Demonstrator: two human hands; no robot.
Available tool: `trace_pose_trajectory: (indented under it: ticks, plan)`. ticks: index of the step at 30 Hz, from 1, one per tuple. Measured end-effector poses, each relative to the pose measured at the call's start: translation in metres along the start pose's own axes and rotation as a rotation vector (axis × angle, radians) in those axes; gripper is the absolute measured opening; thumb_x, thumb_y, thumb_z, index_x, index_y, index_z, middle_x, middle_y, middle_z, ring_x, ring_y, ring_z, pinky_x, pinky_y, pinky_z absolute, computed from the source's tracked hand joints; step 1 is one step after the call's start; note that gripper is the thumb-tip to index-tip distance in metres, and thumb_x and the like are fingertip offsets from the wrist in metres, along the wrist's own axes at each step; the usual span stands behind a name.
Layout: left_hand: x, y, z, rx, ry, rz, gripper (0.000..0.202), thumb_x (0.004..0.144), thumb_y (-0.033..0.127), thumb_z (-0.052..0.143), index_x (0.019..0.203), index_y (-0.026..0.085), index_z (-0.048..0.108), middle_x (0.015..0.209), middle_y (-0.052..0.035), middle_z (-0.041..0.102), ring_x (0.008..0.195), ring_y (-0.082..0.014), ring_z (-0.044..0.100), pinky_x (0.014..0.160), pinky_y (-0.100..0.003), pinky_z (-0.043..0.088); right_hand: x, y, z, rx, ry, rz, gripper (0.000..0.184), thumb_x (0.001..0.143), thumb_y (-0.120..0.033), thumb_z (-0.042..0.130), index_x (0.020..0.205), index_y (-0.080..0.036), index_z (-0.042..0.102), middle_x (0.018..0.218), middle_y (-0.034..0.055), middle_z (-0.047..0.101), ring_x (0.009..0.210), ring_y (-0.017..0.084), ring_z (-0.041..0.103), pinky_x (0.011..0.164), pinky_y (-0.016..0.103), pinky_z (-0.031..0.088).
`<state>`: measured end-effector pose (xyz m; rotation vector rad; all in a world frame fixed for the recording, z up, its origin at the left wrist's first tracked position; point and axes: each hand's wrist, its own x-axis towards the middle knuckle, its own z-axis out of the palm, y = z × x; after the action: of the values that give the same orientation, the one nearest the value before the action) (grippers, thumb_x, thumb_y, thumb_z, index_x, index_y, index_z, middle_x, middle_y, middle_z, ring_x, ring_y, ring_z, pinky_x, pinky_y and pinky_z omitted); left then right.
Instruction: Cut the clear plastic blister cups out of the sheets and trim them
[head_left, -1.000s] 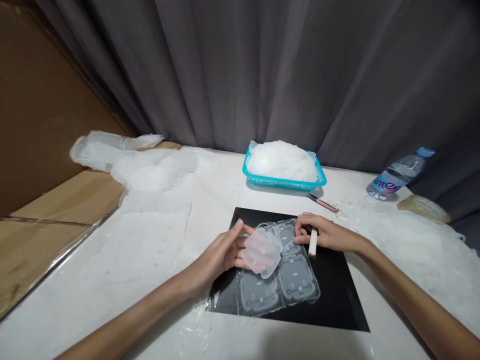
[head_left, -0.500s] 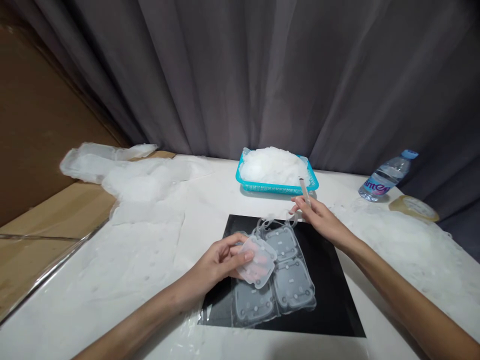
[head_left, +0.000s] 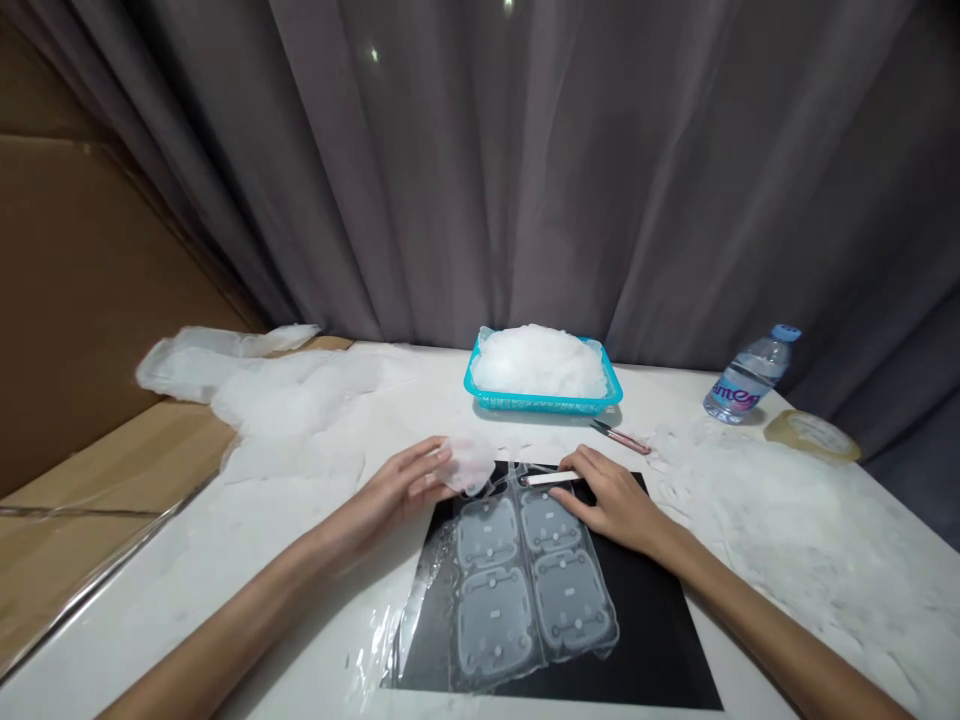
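Note:
My left hand [head_left: 420, 470] pinches a translucent rounded plastic piece [head_left: 469, 465] above the top left corner of a black sheet [head_left: 652, 640]. On that sheet lie several similar translucent panels [head_left: 495, 625], joined side by side, with clear thin strips [head_left: 517, 472] at their top end. My right hand [head_left: 611, 500] is closed around a slim white stick-like tool [head_left: 553, 479]; its tip points left, close to the strips. The exact kind of tool is unclear. Clear film [head_left: 427, 600] lies along the sheet's left side.
A turquoise basket [head_left: 540, 403] heaped with white translucent pieces stands behind. A pink dark-tipped tool [head_left: 622, 438] lies nearby. To the right are a water bottle [head_left: 750, 378], a tape roll [head_left: 814, 436] and spread pieces [head_left: 817, 530]. More pieces [head_left: 285, 390] and cardboard [head_left: 112, 450] are left.
My left hand has moved up and left with the plastic piece, uncovering the panels. My right hand has lowered leftward, and the white tool has swung from pointing up to pointing left.

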<state>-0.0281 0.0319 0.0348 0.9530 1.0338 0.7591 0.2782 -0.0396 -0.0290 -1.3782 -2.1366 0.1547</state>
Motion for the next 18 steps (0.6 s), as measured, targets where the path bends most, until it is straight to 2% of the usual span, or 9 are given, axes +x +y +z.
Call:
trace_pose_trajectory:
  ticks: [4,6,9,13,15,18]
  plan:
    - [0.032,0.028,0.017,0.154,-0.138,0.305,0.038,0.088,0.05,0.076,0.106,0.017,0.074,0.12,-0.0136,0.076,0.115,-0.0289,0.072,0.104,-0.04,0.059,-0.001,0.0,0.004,0.0,0.017,-0.019,0.012,0.102,-0.03,0.058,0.111,-0.023,0.053,0.101,0.0069,0.066,0.093,0.025,0.069,0.082,0.036,0.053]
    - [0.054,0.043,0.034,0.195,-0.156,0.387,0.042,0.086,0.053,0.075,0.104,0.015,0.074,0.119,-0.0144,0.076,0.114,-0.0297,0.071,0.106,-0.043,0.057,0.0,-0.001,0.006,-0.006,0.023,0.009,0.017,0.101,-0.033,0.06,0.113,-0.023,0.053,0.103,0.0076,0.068,0.094,0.026,0.07,0.083,0.036,0.053]
    - [0.094,0.067,0.058,0.277,-0.103,0.545,0.043,0.082,0.05,0.076,0.106,0.014,0.071,0.114,-0.0135,0.077,0.113,-0.0303,0.071,0.105,-0.044,0.055,0.002,-0.001,0.007,-0.026,0.026,0.036,0.02,0.1,-0.038,0.062,0.111,-0.022,0.055,0.101,0.0077,0.071,0.093,0.027,0.071,0.081,0.037,0.052]
    - [0.145,0.1,0.083,0.459,0.039,0.762,0.046,0.09,0.048,0.065,0.12,0.013,0.064,0.115,-0.0126,0.075,0.121,-0.0328,0.065,0.109,-0.047,0.049,0.004,-0.001,0.007,-0.033,0.022,0.031,0.02,0.098,-0.038,0.063,0.109,-0.022,0.056,0.099,0.0068,0.072,0.091,0.026,0.072,0.079,0.035,0.051]
    - [0.161,0.109,0.093,0.59,0.034,0.833,0.045,0.094,0.044,0.058,0.127,0.013,0.062,0.123,-0.0142,0.072,0.13,-0.0339,0.059,0.115,-0.05,0.041,0.004,0.0,0.007,-0.035,0.021,0.028,0.02,0.098,-0.037,0.063,0.109,-0.022,0.056,0.098,0.0064,0.072,0.09,0.026,0.071,0.078,0.034,0.05]
    - [0.166,0.104,0.108,0.798,-0.064,0.89,0.045,0.093,0.04,0.06,0.13,0.014,0.062,0.141,-0.0172,0.065,0.142,-0.035,0.051,0.122,-0.052,0.032,0.005,0.0,0.007,-0.032,0.021,0.023,0.021,0.098,-0.037,0.063,0.11,-0.022,0.056,0.097,0.006,0.072,0.087,0.025,0.071,0.076,0.033,0.05]
